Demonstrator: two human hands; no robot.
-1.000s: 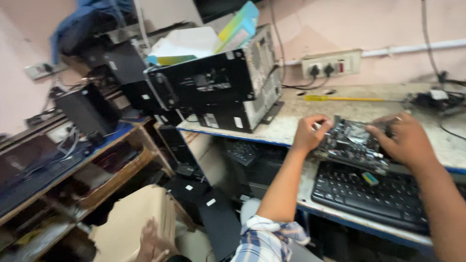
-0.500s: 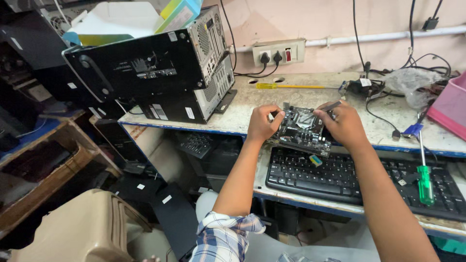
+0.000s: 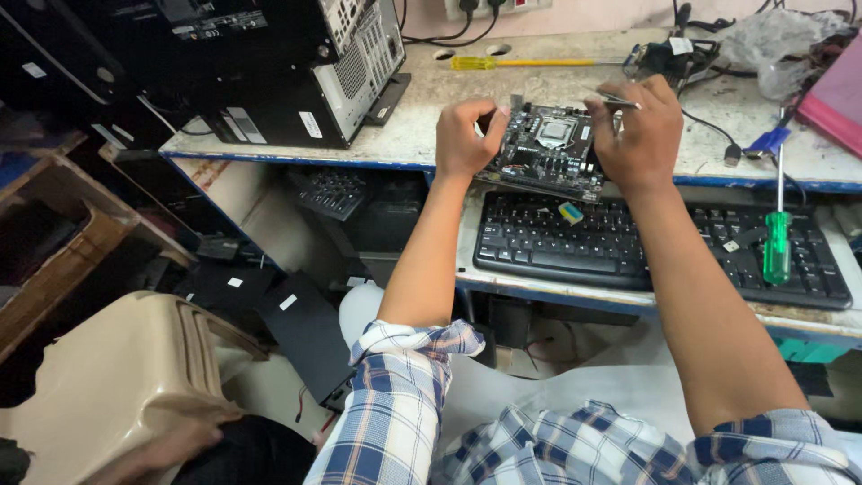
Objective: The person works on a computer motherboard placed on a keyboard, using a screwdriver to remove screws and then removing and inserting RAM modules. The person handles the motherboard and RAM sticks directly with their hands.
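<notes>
A dark computer motherboard (image 3: 549, 148) with a square metal socket rests at the front edge of the stone workbench (image 3: 539, 90), overhanging a black keyboard (image 3: 646, 247). My left hand (image 3: 467, 135) grips the board's left edge. My right hand (image 3: 637, 130) holds its right edge, with a thin metal tool pinched between the fingers. Both forearms reach out from checked sleeves.
A black desktop tower (image 3: 269, 63) lies on the bench at left. A yellow screwdriver (image 3: 521, 63) lies behind the board, a green screwdriver (image 3: 777, 242) on the keyboard. Cables (image 3: 718, 63) and a pink case (image 3: 835, 99) sit at right. A beige plastic stool (image 3: 117, 377) stands lower left.
The view has swung right and down, bringing the motherboard and hands closer to centre. Both hands stay on the board's edges, which has shifted little on the bench.
</notes>
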